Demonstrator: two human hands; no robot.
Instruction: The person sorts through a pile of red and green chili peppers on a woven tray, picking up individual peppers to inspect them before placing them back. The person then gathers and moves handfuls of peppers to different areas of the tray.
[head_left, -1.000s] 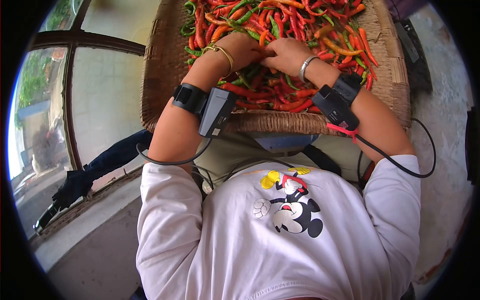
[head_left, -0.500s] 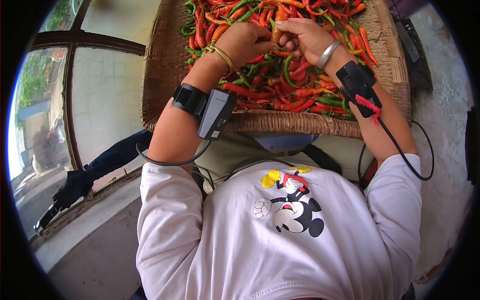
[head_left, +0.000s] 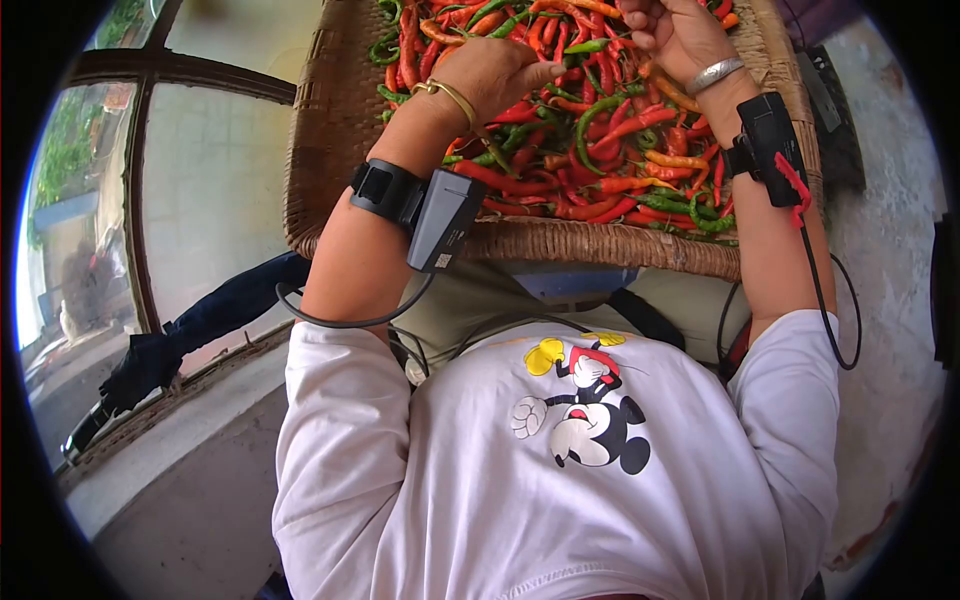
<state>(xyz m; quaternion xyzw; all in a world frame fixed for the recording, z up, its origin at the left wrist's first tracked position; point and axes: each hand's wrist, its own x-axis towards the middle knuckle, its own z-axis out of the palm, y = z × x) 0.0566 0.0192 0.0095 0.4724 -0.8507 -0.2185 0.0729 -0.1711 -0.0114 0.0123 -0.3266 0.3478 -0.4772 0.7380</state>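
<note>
Pepper location: the peppers (head_left: 625,160), red, orange and green, are lying heaped inside the woven basket (head_left: 590,245), whose far side is being cut off by the frame.
Left hand: the left hand (head_left: 488,77) is being held over the left part of the heap, back uppermost, with the left thumb (head_left: 543,75) being pointed rightward.
Right hand: the right hand (head_left: 685,42) is being held over the right part of the heap, close to the upper frame edge, well apart from the left hand.
Finger state: the left fingers are being hidden by the back of the hand; the right fingers (head_left: 643,20) are being kept curled, with narrow gaps; whether a pepper is being gripped by either hand cannot be made out.
Key relation: one green pepper (head_left: 587,46) is lying between the hands, right of the left thumb and left of the right hand, its long axis running roughly crosswise; neither hand is standing clearly nearer.
Wrist and forearm items: a gold-coloured bracelet (head_left: 459,98) and a black unit (head_left: 445,222) are being worn on the left arm; a silver-coloured bracelet (head_left: 716,73) and a second black unit (head_left: 771,145) on the right.
Count: basket, one; hands, two; bracelets, two; black units, two; peppers, many, overlapping beyond exact counting.
</note>
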